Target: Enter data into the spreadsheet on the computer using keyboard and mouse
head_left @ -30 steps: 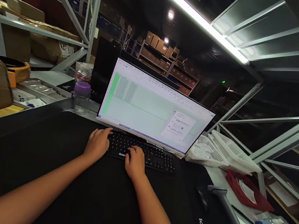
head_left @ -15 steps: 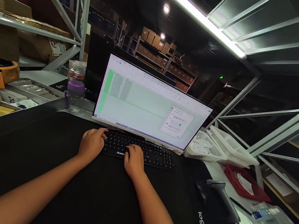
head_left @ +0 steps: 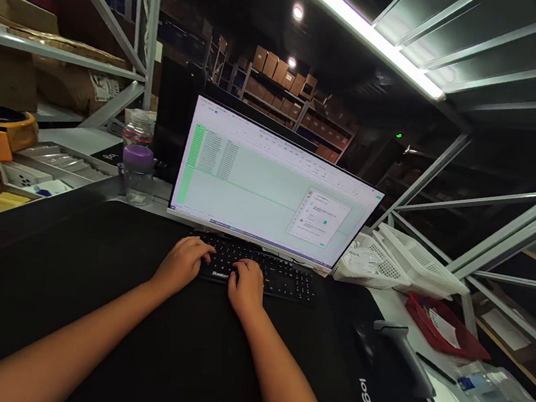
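A black keyboard [head_left: 283, 279] lies on a black desk mat [head_left: 173, 351], just below a monitor [head_left: 244, 192] that shows a spreadsheet and a small pop-up window. Over the keyboard's left end rests my left hand [head_left: 184, 262], fingers bent and apart on the keys. My right hand [head_left: 246, 285] sits on the middle keys, thumb and fingers curved and holding nothing. Parts of the keys are hidden beneath both hands.
To the right lie a black mouse [head_left: 365, 343] and a grey barcode scanner [head_left: 405, 355]. Beyond them are white baskets [head_left: 416, 260] and a red tray [head_left: 447, 328]. A purple-lidded bottle [head_left: 136, 176] stands left of the monitor, near an open parts box [head_left: 65, 171].
My left hand has shifted right along the keyboard, from its left edge onto the keys. My right hand stays in about the same place; the view has moved slightly.
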The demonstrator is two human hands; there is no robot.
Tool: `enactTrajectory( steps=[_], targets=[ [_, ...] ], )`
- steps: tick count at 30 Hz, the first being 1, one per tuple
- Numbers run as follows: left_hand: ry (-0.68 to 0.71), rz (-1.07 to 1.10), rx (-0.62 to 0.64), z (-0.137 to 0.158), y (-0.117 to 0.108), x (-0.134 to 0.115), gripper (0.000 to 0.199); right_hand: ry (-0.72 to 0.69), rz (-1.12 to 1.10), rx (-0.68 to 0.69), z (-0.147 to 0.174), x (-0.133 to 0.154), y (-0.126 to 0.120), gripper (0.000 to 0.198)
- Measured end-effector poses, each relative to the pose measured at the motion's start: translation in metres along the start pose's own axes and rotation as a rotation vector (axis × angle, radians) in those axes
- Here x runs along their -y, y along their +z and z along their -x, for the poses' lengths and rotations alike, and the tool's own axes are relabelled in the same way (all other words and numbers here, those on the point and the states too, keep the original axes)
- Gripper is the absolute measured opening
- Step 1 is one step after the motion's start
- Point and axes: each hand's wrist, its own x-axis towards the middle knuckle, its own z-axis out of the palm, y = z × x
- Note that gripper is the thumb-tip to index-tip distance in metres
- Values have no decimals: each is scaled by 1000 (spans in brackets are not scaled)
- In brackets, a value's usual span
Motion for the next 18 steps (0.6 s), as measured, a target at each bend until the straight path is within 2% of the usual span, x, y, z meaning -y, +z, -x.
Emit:
enactTrajectory(
  steps=[5,9,12,15,18],
  targets=[
    [61,-37,84,1,4,-2,41,48,6,-73,-2,-4,-3,39],
    [54,-66,37,-1,3,-3,42,182,-10,-178,-9,-18,-15,53],
    [10,-100,102,-1,3,-6,38,268,-29,-181,-14,-28,-23,52],
    [-26,-127,184,1,4,-8,39,257,-17,-155,-15,-29,-25,49],
    [-33,-153,191,2,5,-9,42,193,29,-122,-15,-23,-25,45]
  ],
)
